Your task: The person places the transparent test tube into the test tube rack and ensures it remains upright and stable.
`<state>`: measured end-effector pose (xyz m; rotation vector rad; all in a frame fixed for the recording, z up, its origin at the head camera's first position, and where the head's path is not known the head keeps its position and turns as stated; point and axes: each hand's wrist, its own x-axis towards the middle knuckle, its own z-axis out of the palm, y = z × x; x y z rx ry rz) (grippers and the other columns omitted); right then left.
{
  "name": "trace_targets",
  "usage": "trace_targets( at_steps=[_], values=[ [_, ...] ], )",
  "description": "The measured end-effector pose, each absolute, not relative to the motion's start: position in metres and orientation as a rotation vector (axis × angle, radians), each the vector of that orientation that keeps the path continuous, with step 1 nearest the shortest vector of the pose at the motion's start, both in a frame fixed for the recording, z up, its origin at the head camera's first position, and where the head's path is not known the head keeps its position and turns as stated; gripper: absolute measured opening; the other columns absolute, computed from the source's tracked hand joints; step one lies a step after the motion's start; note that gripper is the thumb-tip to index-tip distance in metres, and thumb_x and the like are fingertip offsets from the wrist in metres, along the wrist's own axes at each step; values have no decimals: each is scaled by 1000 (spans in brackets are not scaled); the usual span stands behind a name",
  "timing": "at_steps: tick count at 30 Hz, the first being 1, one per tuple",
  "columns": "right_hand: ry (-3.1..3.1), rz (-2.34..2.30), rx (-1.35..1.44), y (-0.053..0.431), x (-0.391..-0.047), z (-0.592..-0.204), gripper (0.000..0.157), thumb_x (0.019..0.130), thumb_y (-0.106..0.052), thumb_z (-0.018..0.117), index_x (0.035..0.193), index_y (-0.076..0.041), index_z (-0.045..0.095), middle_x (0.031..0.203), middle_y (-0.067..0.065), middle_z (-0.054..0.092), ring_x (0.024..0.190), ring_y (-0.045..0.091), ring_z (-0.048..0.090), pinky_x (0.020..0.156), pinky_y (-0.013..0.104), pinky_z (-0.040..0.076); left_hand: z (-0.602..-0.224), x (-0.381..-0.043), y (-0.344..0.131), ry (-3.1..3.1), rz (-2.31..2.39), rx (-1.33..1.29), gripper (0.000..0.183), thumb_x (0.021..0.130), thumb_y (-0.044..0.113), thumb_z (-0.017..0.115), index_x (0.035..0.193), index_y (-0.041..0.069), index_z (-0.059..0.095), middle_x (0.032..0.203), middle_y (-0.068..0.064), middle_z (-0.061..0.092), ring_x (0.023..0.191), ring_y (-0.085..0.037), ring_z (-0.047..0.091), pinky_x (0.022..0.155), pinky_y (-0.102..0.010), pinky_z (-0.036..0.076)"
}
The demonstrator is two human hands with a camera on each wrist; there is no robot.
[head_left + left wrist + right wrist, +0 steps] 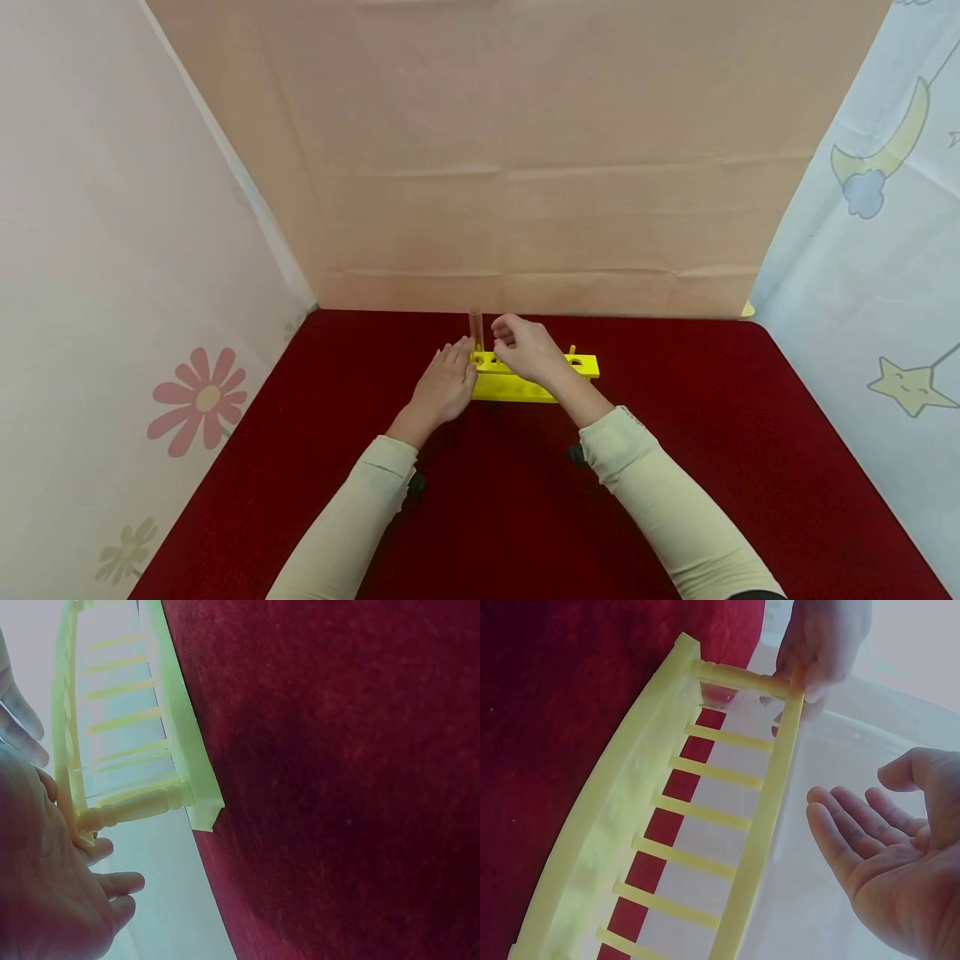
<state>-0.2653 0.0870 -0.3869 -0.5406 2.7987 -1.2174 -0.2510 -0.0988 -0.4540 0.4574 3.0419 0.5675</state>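
A yellow test tube rack (517, 387) stands upright on the red table cover. My left hand (447, 383) holds its left end; in the left wrist view, fingertips (124, 883) show past the end of the top plate (65, 735). At that same end a clear test tube (476, 327) rises above the rack, its lower part overlapped by rack and hand. My right hand (527, 346) hovers over the middle of the rack, covering some holes. The right wrist view shows its fingers (866, 825) loosely bent, with nothing held and a gap between them and the top plate.
Red cloth (487, 500) covers the table on every side of the rack. Behind stands a tan paper backdrop (495, 167). Printed sheets hang at both sides, flowers on the left sheet (112, 250), a moon and stars on the right sheet (847, 275).
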Motion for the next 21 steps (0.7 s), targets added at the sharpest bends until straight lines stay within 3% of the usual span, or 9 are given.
trace_targets(
  at_steps=[21],
  values=[
    [2838, -1219, -487, 106, -262, -387, 33, 97, -15, 60, 129, -7, 60, 126, 13, 68, 112, 27, 66, 96, 44, 55, -452, -249, -99, 3033, 574, 440, 58, 110, 35, 24, 163, 12, 18, 169, -6, 21, 155, -29, 17, 127, -43, 12]
  ],
)
